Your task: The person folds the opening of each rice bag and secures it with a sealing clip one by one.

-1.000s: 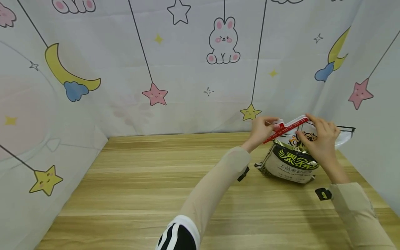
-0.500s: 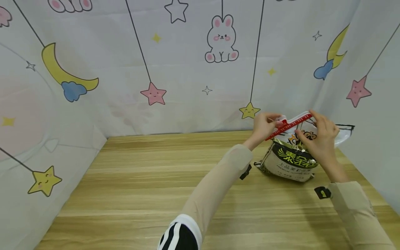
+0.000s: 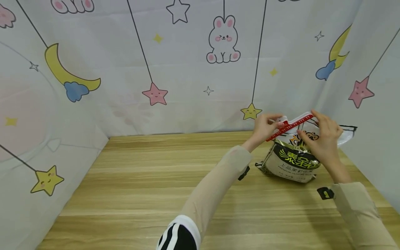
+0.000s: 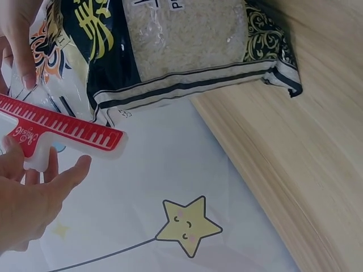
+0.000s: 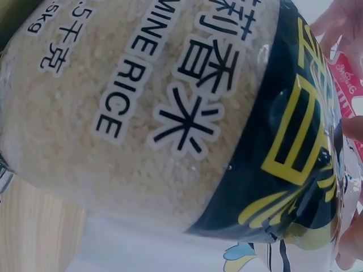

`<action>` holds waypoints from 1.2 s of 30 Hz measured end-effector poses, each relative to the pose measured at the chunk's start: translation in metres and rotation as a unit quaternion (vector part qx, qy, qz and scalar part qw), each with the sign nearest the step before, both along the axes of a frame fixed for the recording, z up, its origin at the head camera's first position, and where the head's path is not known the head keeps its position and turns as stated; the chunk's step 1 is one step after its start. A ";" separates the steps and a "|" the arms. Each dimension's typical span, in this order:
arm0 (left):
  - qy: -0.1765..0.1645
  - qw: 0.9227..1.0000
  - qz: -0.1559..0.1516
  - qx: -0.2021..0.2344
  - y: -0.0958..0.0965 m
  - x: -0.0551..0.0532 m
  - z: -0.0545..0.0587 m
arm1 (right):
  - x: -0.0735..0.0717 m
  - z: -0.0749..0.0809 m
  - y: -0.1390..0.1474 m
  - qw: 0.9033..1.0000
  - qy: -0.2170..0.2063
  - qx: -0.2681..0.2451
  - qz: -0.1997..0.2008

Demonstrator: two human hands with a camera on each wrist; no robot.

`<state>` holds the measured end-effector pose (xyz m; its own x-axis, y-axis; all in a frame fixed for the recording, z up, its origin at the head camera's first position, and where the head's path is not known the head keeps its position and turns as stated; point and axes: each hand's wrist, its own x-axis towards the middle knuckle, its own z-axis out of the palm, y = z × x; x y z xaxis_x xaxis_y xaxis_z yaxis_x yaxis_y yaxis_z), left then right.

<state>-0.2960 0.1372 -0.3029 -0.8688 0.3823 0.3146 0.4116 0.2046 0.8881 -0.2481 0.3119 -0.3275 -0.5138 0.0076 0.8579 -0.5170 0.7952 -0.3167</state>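
Note:
A clear-fronted bag of rice point(image 3: 292, 170) stands on the wooden table point(image 3: 175, 187) at the right, its loose top raised. Across that top slants a red and white clip point(image 3: 293, 125) with a piano-key pattern. My left hand point(image 3: 263, 129) pinches the clip's handle between thumb and fingers, also plain in the left wrist view. My right hand point(image 3: 326, 140) grips the bag's top, thumb on the front, fingertips by the clip's upper end. Whether the clip's jaws have the plastic between them is hard to tell. In the right wrist view the rice bag point(image 5: 142, 130) hides most of the clip.
A white cloth wall point(image 3: 187, 69) printed with stars, moons and rabbits rises behind the table and along both sides. The bag stands near the table's back right corner. Black straps point(image 3: 325, 193) show at the wrists.
The clip and both hands have risen slightly and shifted a little right over the last second. Both hands keep their hold, and the bag stands where it was.

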 end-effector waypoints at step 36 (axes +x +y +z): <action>-0.104 0.993 -0.052 -0.009 -0.038 -0.010 -0.040 | 0.003 0.026 -0.003 0.997 -0.080 -0.001 0.008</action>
